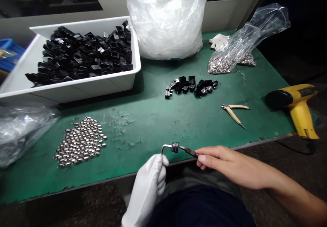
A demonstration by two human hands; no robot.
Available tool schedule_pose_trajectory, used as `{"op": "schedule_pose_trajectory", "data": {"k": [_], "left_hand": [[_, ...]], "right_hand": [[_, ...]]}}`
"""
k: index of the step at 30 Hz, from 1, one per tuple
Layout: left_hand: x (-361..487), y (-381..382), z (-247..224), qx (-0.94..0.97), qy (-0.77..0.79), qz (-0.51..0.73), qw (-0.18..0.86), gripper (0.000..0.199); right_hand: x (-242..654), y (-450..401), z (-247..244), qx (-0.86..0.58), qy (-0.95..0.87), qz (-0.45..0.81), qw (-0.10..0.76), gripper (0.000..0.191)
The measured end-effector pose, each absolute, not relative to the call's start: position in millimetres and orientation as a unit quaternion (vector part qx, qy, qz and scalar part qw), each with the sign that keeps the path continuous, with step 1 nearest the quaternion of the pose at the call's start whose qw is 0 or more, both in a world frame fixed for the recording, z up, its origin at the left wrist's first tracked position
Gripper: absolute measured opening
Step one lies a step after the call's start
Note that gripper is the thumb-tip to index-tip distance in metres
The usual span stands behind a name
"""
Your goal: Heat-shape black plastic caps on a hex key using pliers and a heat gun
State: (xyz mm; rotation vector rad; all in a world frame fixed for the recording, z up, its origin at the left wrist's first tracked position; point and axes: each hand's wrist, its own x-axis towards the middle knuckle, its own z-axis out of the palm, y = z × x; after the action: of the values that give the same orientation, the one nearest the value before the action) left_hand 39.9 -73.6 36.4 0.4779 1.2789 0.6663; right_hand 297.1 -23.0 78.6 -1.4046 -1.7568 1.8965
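The gloved left hand (149, 182) sits just past the near edge (76, 187) of the green mat, its fingers closed around a bent metal pin (166, 147). A small black cap (175, 147) sits on the pin's tip. The bare right hand (230, 165) pinches small pliers (190, 151) between thumb and fingers, their nose touching the cap. Both hands are close together above the mat's near edge, with dark trousers (199, 210) below them. Further onto the mat, a stretch of worn green lies between the hands and a loose heap of black caps (191, 86) at its middle. Left of the hands, silver beads (80, 142) lie spread in a patch on the mat, with a plastic bag (22, 131) at its left edge. Right of the hands are yellow-handled cutters (233, 112), and a yellow heat gun (293, 106) sits at the mat's right edge. At the mat's far left stands a white tub (76, 92) full of black caps (81, 53), partly overhanging the edge. Along the far edge are a big bag of white parts (166, 19), a white glove (218, 41), and a clear bag of silver parts (230, 55).
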Motion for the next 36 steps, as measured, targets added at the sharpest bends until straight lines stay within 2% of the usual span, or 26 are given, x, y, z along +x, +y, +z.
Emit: {"op": "schedule_pose_trajectory", "data": {"k": [6, 18, 24, 31, 36], "left_hand": [[43, -73, 36, 0.243, 0.590, 0.288, 0.714, 0.036], [43, -77, 38, 0.375, 0.601, 0.242, 0.663, 0.037], [48, -81, 39, 0.417, 0.622, 0.234, 0.619, 0.038], [57, -95, 36, 0.397, 0.613, 0.232, 0.642, 0.038], [60, -95, 42, 0.415, 0.610, 0.226, 0.636, 0.038]], "right_hand": [[297, -21, 79, -0.481, -0.575, 0.660, 0.051, 0.048], [298, -22, 75, -0.465, -0.577, 0.671, -0.005, 0.039], [299, -41, 60, -0.459, -0.566, 0.685, 0.018, 0.033], [302, -62, 51, -0.460, -0.561, 0.686, 0.047, 0.017], [316, -70, 43, -0.480, -0.521, 0.705, 0.033, 0.031]]}}
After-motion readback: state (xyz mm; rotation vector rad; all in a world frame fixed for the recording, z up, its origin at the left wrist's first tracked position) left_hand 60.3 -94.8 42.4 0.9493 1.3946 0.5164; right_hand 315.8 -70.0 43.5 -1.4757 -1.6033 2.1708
